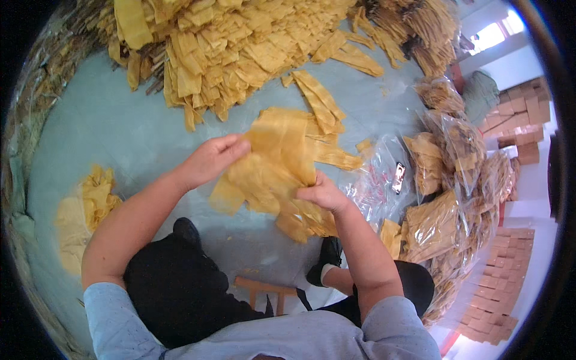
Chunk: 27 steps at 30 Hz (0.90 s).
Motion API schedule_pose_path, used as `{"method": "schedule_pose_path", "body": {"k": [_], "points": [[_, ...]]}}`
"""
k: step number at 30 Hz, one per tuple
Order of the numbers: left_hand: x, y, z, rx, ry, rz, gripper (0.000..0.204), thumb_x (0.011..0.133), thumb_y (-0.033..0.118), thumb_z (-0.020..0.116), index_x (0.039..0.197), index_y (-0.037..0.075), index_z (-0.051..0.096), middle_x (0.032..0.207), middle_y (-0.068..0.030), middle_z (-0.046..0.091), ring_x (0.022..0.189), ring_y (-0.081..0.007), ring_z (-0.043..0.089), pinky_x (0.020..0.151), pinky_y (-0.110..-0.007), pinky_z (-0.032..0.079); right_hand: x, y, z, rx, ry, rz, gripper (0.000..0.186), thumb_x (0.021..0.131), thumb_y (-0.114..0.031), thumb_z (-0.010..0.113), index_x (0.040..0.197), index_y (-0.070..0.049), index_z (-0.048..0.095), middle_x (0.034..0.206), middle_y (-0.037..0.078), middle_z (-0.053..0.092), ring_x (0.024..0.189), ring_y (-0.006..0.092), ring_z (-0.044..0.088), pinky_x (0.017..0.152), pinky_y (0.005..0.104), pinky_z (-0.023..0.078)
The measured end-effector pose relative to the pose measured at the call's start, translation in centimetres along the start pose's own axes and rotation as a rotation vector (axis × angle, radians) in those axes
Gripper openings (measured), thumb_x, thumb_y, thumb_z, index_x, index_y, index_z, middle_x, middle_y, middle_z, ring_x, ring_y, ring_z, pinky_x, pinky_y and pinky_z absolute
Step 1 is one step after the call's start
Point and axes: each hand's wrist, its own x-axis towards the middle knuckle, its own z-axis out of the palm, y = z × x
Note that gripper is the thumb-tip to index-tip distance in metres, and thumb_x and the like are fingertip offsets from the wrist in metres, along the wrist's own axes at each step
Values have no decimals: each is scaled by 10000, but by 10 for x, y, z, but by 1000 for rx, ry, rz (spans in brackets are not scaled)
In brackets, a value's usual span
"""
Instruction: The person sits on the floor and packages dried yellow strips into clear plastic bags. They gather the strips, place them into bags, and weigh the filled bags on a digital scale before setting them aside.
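Note:
Between my two hands a thin yellow dried sheet (279, 141), like tofu skin, is held up, a little blurred. My left hand (217, 157) pinches its left edge, thumb on top. On the opposite side, lower down, my right hand (324, 192) grips the sheet's right edge with the thumb over it. More yellow pieces (303, 222) lie beneath the sheet and show below my right hand; where the held sheet ends and these begin is hard to tell. Long folded strips (321, 102) rest on the floor just beyond it.
A big heap of yellow sheets (240, 51) fills the far side. Clear bags of sheets (432, 225) crowd the right, near a loose plastic bag (375, 180) and a phone (399, 177). A pale sack with yellow pieces (72, 231) stands left; a wooden stool (264, 285) shows between my legs.

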Motion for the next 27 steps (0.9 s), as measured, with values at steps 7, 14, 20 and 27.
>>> {"method": "schedule_pose_path", "body": {"k": [7,14,20,27], "points": [[-16,92,35,-753,14,-254,431,957,310,471,1282,28,458,1231,-98,556,1123,-217,544,956,-359,439,-74,-49,36,260,-117,-5,565,655,-2,652,1207,-17,532,1111,69,611,1030,174,561,906,308,429],[-49,137,96,-1118,-1,-134,504,959,395,426,1318,42,415,1251,-106,545,1129,-237,539,972,-389,424,-128,-55,80,428,-133,-304,753,679,48,633,1365,-61,344,1272,89,503,1094,175,531,929,310,418],[-76,141,124,-1174,282,-218,492,956,406,426,1311,64,427,1277,-100,520,1177,-233,488,1007,-393,373,-183,-39,126,333,250,-463,658,818,-15,610,1392,-86,298,1240,67,481,1084,133,502,858,238,428],[-65,117,146,-1073,450,-206,415,957,315,456,1272,45,451,1210,-98,548,1124,-243,523,943,-380,437,-209,-4,167,186,392,-518,364,859,-122,649,1165,-46,469,1110,31,513,1046,120,469,931,268,376]]}}
